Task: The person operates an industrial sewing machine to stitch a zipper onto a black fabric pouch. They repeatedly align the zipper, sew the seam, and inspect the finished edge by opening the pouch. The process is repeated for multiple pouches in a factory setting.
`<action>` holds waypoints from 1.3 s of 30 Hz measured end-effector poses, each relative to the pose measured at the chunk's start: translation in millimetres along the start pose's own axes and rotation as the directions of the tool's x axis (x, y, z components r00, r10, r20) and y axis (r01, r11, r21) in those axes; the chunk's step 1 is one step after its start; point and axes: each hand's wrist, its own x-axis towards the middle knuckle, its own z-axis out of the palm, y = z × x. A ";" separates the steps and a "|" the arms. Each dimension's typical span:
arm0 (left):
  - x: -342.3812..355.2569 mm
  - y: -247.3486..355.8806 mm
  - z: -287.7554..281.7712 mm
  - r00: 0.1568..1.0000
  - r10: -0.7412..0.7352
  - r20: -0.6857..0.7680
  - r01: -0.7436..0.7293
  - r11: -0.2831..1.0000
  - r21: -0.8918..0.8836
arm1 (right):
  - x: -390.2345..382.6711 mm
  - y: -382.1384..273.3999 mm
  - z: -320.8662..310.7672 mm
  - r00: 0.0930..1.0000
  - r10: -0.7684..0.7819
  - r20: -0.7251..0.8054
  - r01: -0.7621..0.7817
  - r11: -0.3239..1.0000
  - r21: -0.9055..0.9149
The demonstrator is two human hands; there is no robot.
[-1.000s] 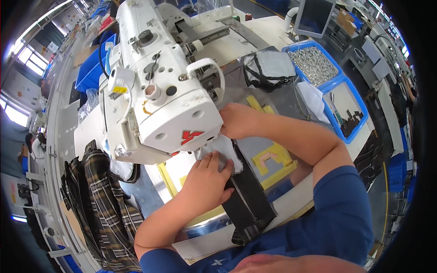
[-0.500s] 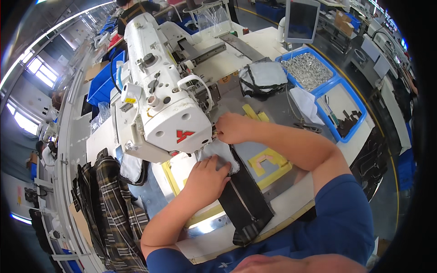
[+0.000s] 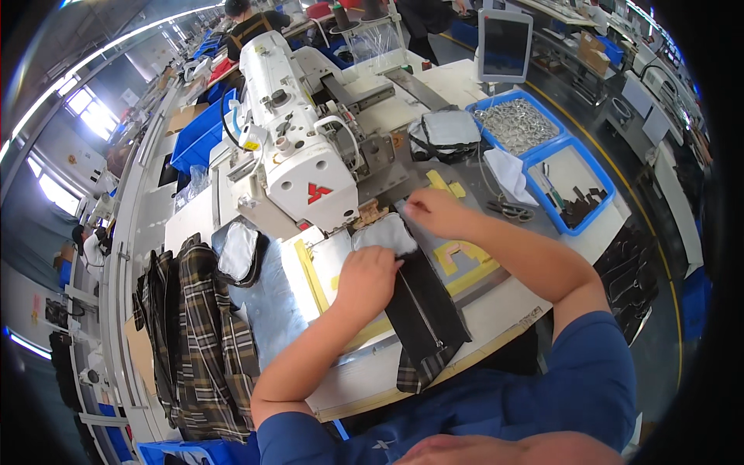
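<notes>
My left hand (image 3: 370,277) is at the near edge of a grey-white lined piece with black edging (image 3: 386,235), its bent fingers and thumb closed on that edge. From this piece a black fabric strip with a zipper (image 3: 425,314) runs toward me, ending in a plaid corner at the table's front. My right hand (image 3: 435,212) hovers just right of the lined piece with fingertips pinched together; whatever is between them is too small to make out. The white sewing machine head (image 3: 311,182) stands beyond my left hand, with a tan clamp part (image 3: 370,215) showing beneath it.
Yellow-taped guides (image 3: 465,262) lie on the worktop. Small scissors (image 3: 510,210), a white cloth (image 3: 509,172) and another lined pouch (image 3: 446,132) are to the right. Blue trays hold metal rings (image 3: 519,122) and dark pieces (image 3: 583,208). Plaid garments (image 3: 205,333) and a lined pouch (image 3: 240,254) lie left.
My right hand has drawn back from beside the machine head toward the right. My left fingers, earlier spread on the lined piece, are now bent at its near edge. The view has shifted slightly.
</notes>
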 end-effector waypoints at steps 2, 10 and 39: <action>-2.3 -5.7 -23.3 0.969 -0.106 -0.221 0.092 0.993 -0.073 | -28.1 -8.5 -3.7 0.998 0.023 -0.065 -0.019 0.998 0.064; -87.2 -45.7 -170.3 0.462 -0.743 -0.485 0.140 0.601 -0.787 | -137.0 -52.0 -2.1 0.784 -0.105 0.612 0.119 0.993 0.017; 6.3 63.1 -162.8 0.919 -0.388 -0.073 -0.060 0.045 -0.997 | -141.8 -94.6 11.0 0.711 -0.597 0.372 0.343 0.756 0.557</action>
